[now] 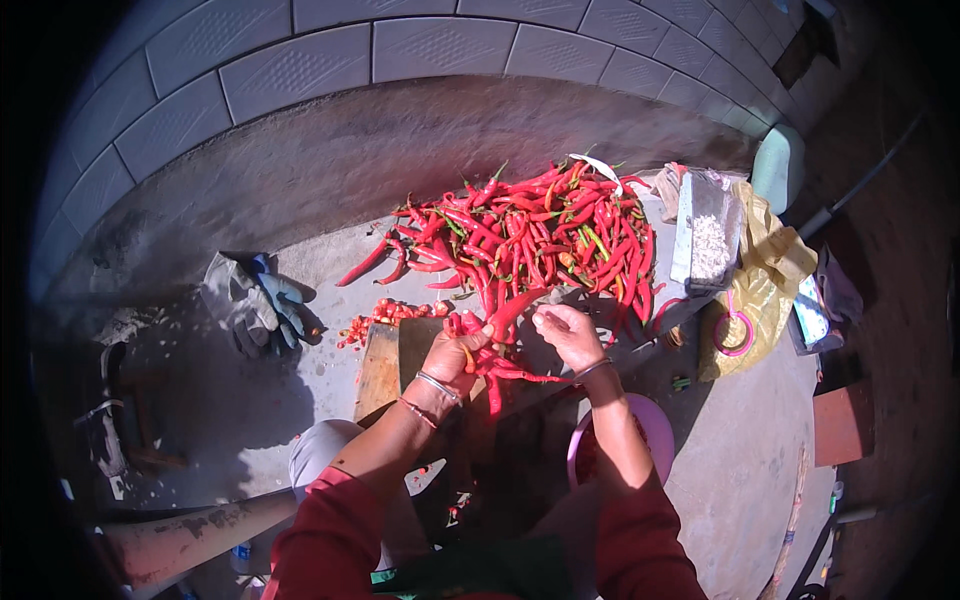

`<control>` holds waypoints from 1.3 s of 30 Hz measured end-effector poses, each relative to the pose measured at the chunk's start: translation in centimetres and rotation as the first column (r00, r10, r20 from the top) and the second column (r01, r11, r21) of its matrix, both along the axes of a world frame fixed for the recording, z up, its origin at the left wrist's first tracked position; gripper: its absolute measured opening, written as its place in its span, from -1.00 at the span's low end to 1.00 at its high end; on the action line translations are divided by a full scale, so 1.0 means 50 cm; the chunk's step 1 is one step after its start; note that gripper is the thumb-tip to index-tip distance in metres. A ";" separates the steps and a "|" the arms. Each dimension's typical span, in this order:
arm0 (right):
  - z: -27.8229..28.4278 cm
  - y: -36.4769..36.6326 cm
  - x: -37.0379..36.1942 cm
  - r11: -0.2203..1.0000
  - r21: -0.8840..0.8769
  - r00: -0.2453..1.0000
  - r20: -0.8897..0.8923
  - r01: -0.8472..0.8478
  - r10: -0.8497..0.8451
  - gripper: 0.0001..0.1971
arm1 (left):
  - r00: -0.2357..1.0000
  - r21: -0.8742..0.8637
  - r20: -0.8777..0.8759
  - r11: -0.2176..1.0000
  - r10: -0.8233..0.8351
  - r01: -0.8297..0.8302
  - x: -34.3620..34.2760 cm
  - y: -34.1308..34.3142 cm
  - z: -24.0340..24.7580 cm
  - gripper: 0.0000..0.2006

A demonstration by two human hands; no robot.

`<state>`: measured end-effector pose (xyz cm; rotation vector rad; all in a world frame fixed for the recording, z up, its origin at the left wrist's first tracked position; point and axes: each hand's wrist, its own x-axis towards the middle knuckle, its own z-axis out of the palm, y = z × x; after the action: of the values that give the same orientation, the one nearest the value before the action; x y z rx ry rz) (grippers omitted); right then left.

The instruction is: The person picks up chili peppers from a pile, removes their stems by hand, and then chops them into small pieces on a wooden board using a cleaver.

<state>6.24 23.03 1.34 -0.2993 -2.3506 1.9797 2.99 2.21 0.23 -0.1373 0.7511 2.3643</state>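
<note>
My left hand (452, 362) is closed around several red chili peppers (497, 366) in front of me. One large chili pepper (515, 308) sticks up from that grip toward my right hand. Close beside its raised end, my right hand (572, 338) has its fingers curled in; whether anything is between them is hidden. Beyond both hands lies a big heap of red chili peppers (530, 225), some with green stems. Cut chili pieces (385, 315) are scattered left of the heap, behind a wooden block (378, 370).
A pink basin (662, 425) with red bits stands under my right forearm. Gloves (240, 300) lie at left. Right of the heap are a clear bag of white bits (708, 245), a yellow plastic bag (765, 275) and a pink ring (735, 350). A tiled wall (440, 48) runs behind.
</note>
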 end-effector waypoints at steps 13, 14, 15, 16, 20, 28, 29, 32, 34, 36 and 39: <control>0.061 -0.076 0.038 0.923 0.344 0.982 -0.019 -0.171 0.189 -0.77 | 0.813 -0.509 -0.549 0.849 -0.194 -0.141 -0.014 -0.023 0.030 -0.87; 0.073 -0.066 0.042 0.913 0.358 0.975 -0.028 -0.197 0.222 -0.78 | 0.807 -0.511 -0.553 0.850 -0.210 -0.129 -0.016 -0.029 0.045 -0.87; 0.090 -0.062 0.049 0.895 0.388 0.968 -0.025 -0.222 0.251 -0.78 | 0.800 -0.515 -0.555 0.850 -0.228 -0.115 -0.017 -0.037 0.071 -0.86; 0.106 -0.059 0.055 0.875 0.418 0.960 -0.020 -0.246 0.279 -0.79 | 0.793 -0.519 -0.556 0.849 -0.246 -0.100 -0.021 -0.041 0.084 -0.86; 0.134 -0.063 0.068 0.859 0.370 0.929 0.040 -0.355 0.367 -0.79 | 0.587 -0.491 -0.684 0.868 -0.433 0.068 -0.026 -0.055 0.093 -0.81; 0.151 -0.060 0.084 0.690 0.641 0.888 -0.030 -0.335 0.459 -0.79 | 0.374 -0.643 -0.661 0.748 -0.651 0.164 -0.022 -0.043 0.068 -0.78; 0.143 -0.056 0.085 0.665 0.681 0.886 -0.051 -0.306 0.460 -0.78 | 0.351 -0.661 -0.668 0.740 -0.656 0.126 -0.020 -0.039 0.063 -0.77; 0.101 -0.036 0.084 0.567 0.798 0.861 -0.128 -0.206 0.492 -0.78 | 0.315 -0.700 -0.670 0.713 -0.672 0.033 -0.014 -0.028 0.054 -0.75; 0.066 -0.017 0.079 0.473 0.873 0.816 -0.186 -0.119 0.548 -0.80 | 0.308 -0.713 -0.670 0.701 -0.675 -0.012 -0.015 -0.015 0.038 -0.71; 0.082 -0.034 0.083 0.533 0.841 0.880 -0.185 -0.089 0.439 -0.83 | 0.315 -0.691 -0.716 0.697 -0.623 -0.190 -0.005 -0.015 0.038 -0.68; 0.102 -0.053 0.088 0.590 0.806 0.941 -0.170 -0.037 0.291 -0.87 | 0.380 -0.738 -0.670 0.632 -0.638 -0.238 0.005 -0.013 0.066 -0.63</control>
<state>10.63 20.37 6.46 0.2622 -2.8079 0.7127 3.22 1.55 3.53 1.0054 2.1289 1.4679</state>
